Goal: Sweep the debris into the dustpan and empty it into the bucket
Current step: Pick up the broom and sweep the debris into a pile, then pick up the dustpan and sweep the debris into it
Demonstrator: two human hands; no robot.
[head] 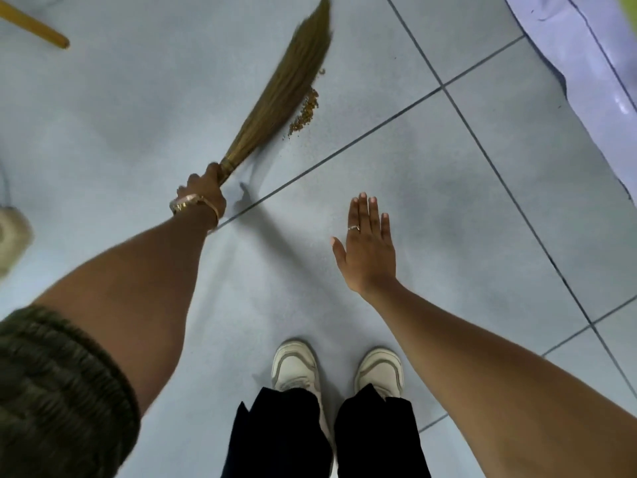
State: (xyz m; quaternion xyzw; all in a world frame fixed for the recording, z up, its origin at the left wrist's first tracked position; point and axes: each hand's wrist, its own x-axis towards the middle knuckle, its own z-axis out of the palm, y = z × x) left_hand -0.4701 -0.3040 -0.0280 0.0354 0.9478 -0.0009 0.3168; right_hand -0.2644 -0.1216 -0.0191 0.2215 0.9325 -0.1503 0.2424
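My left hand grips the bound end of a straw broom. The broom's bristles fan out up and to the right over the pale tiled floor and look blurred. A small line of brown crumbs, the debris, lies on the floor right beside the bristles' right edge. My right hand hovers flat over the floor with fingers spread and holds nothing. No dustpan or bucket shows in this view.
A yellow wooden handle pokes in at the top left. A pale plastic sheet covers the floor at the top right. A blurred cream object sits at the left edge. My white shoes stand at the bottom centre.
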